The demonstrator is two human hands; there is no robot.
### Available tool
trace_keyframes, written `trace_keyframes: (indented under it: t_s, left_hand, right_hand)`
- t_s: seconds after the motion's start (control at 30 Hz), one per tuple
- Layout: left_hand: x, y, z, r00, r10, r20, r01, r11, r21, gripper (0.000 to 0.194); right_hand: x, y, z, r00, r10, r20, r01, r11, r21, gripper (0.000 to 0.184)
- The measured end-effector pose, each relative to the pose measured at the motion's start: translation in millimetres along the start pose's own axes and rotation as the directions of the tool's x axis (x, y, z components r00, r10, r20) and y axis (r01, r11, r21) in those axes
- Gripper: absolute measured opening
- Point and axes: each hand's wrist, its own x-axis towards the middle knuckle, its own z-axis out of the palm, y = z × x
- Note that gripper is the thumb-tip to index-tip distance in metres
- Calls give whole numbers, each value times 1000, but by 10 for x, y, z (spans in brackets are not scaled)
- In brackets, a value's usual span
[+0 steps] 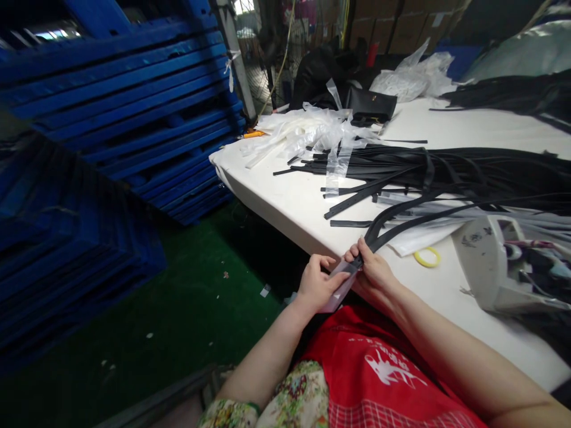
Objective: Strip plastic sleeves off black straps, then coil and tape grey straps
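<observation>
My left hand [317, 285] and my right hand [373, 270] meet at the near edge of a white table [285, 202]. Both are closed in a pinch. The right hand grips the end of a black strap [383, 229] that runs up onto the table. The left hand holds a narrow clear plastic sleeve [339, 285] around that strap end. A big bundle of black straps [446, 169] lies across the table beyond my hands.
Clear plastic sleeves [312, 131] pile at the table's far left. A yellow tape ring [427, 257] lies by a white machine [499, 267] at right. A black bag [370, 104] sits at the back. Stacked blue pallets [125, 101] stand left over green floor [187, 309].
</observation>
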Motion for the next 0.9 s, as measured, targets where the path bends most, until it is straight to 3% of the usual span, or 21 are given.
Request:
trace_keyframes:
  t_s: [0.03, 0.07, 0.13, 0.17, 0.2, 0.23, 0.37, 0.43, 0.53, 0.7, 0.83, 0.9]
  left_hand:
    - [6, -9, 8, 991, -84, 105, 94, 991, -98, 54]
    - [11, -12, 13, 955, -138, 263, 193, 961, -197, 56]
    - [11, -2, 12, 811, -133, 569, 379, 860, -340, 58]
    - [6, 7, 6, 744, -103, 660, 446, 812, -377, 57]
    - [-1, 17, -5, 703, -80, 706, 485, 780, -395, 55]
    - [-8, 25, -21, 690, -71, 720, 498, 769, -401, 51]
    - [-14, 36, -94, 717, -116, 687, 438, 842, -315, 44]
    - [-3, 45, -113, 737, -129, 664, 399, 876, -273, 48]
    - [22, 87, -118, 744, -120, 657, 376, 888, -263, 54]
    - [105, 167, -104, 786, -60, 615, 330, 882, -336, 56]
    - [174, 193, -67, 846, -1, 533, 257, 877, -407, 59]
    - [190, 186, -69, 876, 15, 482, 217, 881, -421, 60]
  right_hand:
    - [-23, 14, 8, 1000, -1, 9, 1, 1000, -15, 46]
    - [-51, 27, 18, 1000, 3, 13, -2, 999, -40, 46]
    - [-104, 30, 42, 999, 38, 19, -35, 993, -111, 46]
    - [-120, 8, 53, 997, 73, 29, -69, 988, -137, 45]
    - [-120, -35, 58, 993, 107, 39, -101, 987, -127, 42]
    - [-102, -103, 55, 990, 131, 51, -127, 989, -72, 38]
    - [126, -554, -49, 994, 108, 16, -106, 923, 370, 17]
    - [268, -761, -113, 996, 88, -8, -74, 880, 469, 17]
    - [412, -886, -115, 1000, 29, -8, -23, 897, 441, 19]
    - [396, -718, 149, 995, -59, 77, 35, 959, 282, 22]
    - [283, -518, 414, 982, 15, 191, -47, 985, 163, 27]
    - [290, -532, 459, 970, 83, 229, -114, 985, 126, 22]
